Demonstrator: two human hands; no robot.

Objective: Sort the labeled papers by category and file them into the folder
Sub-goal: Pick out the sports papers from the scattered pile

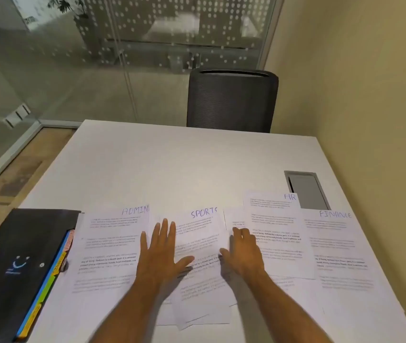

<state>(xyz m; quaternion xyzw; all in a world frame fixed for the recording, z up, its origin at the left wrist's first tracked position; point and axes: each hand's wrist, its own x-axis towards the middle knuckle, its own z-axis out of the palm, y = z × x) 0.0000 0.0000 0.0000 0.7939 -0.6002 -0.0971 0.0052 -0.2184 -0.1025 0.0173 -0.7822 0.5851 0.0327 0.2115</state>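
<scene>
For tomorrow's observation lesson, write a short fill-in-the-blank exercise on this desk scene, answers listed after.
1. Both hands, left hand and right hand, rest on the pile labeled ____.
2. The paper nearest the black folder is labeled ____.
3. The HR paper lies partly under the paper labeled ____.

Answers: SPORTS; ADMIN; FINANCE

- Four labelled paper piles: ADMIN (112, 246), SPORTS (203, 288), HR (274, 233), FINANCE (340, 251)
- One black folder (16, 263)
- One chair (231, 100)
- Two hands: left (164, 256), right (245, 253)
</scene>
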